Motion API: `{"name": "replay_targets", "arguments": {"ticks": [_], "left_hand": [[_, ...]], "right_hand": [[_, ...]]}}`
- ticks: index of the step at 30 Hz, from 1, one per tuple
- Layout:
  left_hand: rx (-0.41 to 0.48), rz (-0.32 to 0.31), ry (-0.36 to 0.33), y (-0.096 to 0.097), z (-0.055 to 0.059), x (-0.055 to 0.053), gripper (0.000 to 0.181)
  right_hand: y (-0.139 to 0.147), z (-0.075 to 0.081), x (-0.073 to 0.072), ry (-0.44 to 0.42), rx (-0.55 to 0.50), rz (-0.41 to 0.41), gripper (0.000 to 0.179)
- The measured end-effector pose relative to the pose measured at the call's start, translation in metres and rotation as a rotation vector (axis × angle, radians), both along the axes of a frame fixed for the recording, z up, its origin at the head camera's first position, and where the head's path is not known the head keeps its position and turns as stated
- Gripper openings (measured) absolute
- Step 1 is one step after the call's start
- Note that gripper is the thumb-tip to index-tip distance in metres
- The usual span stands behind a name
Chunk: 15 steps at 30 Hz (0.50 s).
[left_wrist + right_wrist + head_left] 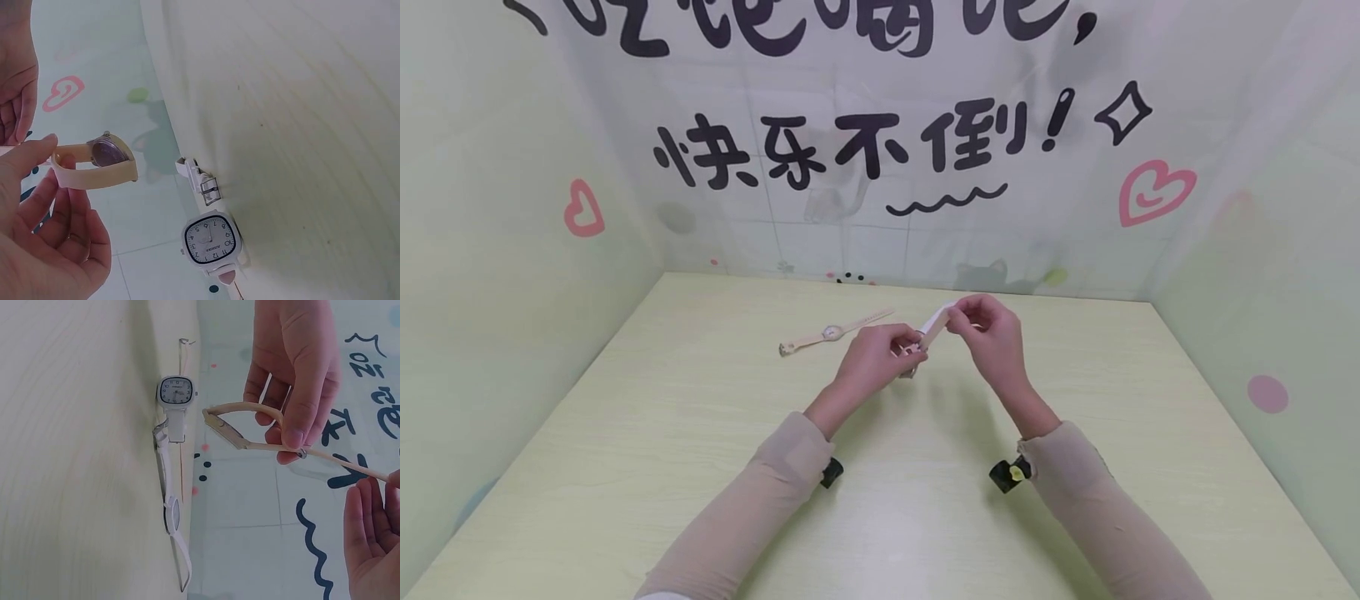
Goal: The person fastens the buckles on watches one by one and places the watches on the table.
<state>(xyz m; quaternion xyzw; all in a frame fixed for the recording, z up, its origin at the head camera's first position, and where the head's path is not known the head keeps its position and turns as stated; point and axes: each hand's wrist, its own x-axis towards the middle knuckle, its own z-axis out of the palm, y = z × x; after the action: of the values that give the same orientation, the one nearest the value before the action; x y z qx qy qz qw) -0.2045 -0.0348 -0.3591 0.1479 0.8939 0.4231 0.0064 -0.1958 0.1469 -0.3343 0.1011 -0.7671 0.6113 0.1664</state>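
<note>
A watch with a pale peach strap (328, 457) is held above the table between both hands. Its strap forms a loop, and the case (107, 152) hangs on the loop's far side from the fingers. My left hand (871, 358) pinches the strap between thumb and fingers near the small metal buckle (302, 452). With thumb and fingertips, my right hand (996, 342) grips the strap's long free end, which runs straight between the hands in the head view.
On the table (880, 500), a round-faced watch (832, 333) lies stretched out left of my hands. A white square-faced watch (211, 239) lies near it in the wrist views. Printed curtain walls (865, 233) stand at the back and sides.
</note>
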Motion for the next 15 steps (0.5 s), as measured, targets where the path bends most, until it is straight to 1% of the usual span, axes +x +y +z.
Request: {"name": "replay_targets", "arguments": {"ticks": [3, 5, 7, 10, 15], "left_hand": [[-0.008, -0.005, 0.004, 0.0, 0.0, 0.0, 0.019], [-0.019, -0.006, 0.009, 0.001, 0.001, 0.0, 0.019], [-0.026, -0.005, 0.01, 0.002, 0.001, 0.001, 0.018], [-0.04, -0.003, 0.024, 0.003, 0.003, 0.002, 0.018], [-0.069, -0.005, 0.074, 0.004, 0.006, 0.003, 0.018]], "right_hand": [[0.001, -0.003, -0.001, -0.02, -0.046, 0.023, 0.015], [0.0, -0.005, -0.001, -0.026, -0.039, 0.039, 0.015], [-0.001, -0.008, -0.001, -0.028, -0.006, 0.054, 0.017], [-0.003, -0.012, -0.001, -0.022, 0.075, 0.071, 0.02], [-0.004, -0.013, 0.0, -0.046, 0.198, 0.09, 0.019]]}}
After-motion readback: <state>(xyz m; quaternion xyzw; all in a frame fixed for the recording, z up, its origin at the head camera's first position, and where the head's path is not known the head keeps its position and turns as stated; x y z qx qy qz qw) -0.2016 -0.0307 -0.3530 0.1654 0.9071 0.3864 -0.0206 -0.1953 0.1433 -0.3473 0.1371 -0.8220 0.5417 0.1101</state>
